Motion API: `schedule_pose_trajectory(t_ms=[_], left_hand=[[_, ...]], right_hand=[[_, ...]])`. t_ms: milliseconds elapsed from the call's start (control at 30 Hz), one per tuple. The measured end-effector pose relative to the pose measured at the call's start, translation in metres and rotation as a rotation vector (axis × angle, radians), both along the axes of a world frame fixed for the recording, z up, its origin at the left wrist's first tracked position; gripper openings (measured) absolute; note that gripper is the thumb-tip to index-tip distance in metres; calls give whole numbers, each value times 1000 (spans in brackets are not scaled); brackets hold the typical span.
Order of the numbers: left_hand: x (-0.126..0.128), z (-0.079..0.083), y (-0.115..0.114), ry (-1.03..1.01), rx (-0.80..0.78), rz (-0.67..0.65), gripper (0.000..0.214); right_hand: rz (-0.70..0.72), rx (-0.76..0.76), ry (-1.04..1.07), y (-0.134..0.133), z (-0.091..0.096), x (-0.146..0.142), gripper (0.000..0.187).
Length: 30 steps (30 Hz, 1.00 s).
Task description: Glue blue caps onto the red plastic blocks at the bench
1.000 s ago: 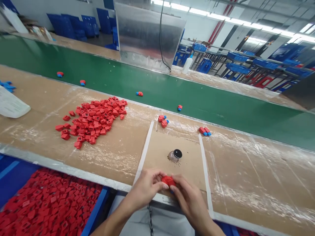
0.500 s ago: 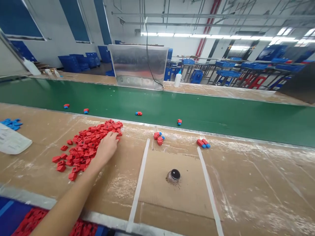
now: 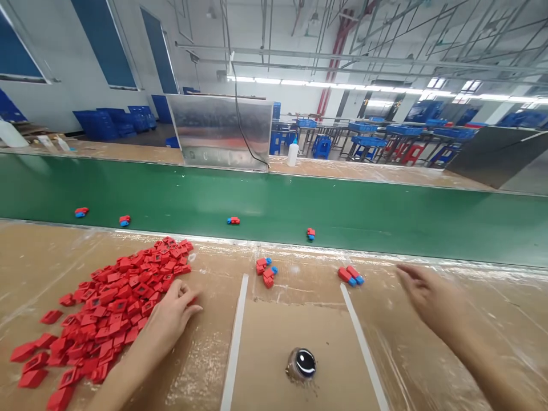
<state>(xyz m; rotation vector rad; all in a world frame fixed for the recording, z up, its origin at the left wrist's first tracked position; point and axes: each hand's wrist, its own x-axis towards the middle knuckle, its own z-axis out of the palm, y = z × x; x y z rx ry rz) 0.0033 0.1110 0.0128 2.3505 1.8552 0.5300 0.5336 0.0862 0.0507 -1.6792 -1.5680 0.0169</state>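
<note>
My left hand point(image 3: 171, 315) rests at the right edge of a heap of small red plastic parts point(image 3: 107, 302) on the cardboard-covered bench, its fingers curled onto the parts; what they hold is hidden. My right hand point(image 3: 428, 299) hovers over the bench at the right, fingers stretched out and holding nothing. A red and blue assembled pair point(image 3: 351, 275) lies just left of it. Another small cluster of red and blue pieces point(image 3: 265, 270) lies near the belt edge.
A green conveyor belt point(image 3: 385, 214) runs across behind the bench with several red and blue pieces point(image 3: 233, 220) on it. A small round jar point(image 3: 302, 364) stands between two white tape strips. A metal panel point(image 3: 220, 131) and a white bottle point(image 3: 293, 154) stand beyond the belt.
A second ago both hands held a red part near the bench's front edge. My left hand then went to the red heap and drew back to its near edge; my right hand has come into view.
</note>
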Motion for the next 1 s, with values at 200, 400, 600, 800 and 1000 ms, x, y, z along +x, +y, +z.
schedule_pose_trajectory(t_ms=[200,400,600,800,1000], left_hand=[[-7,4,-6,-183,-85,3,26],[0,24,-49,-161,-111,26,20],[32,42,-104,-489,-272,-12,13],[80,25,-133,-865,-473,-82,34],[122,-1,-153,-1017,-558,-173,41]], right_hand=[[-46,-456,-157,173,-35,-69,25],[13,-560,-225,190,-50,-85,22],[41,-483,-153,154,-32,-80,16],[233,-435,-13,54,2,-89,29],[517,-278,-27,-63,14,-107,29]])
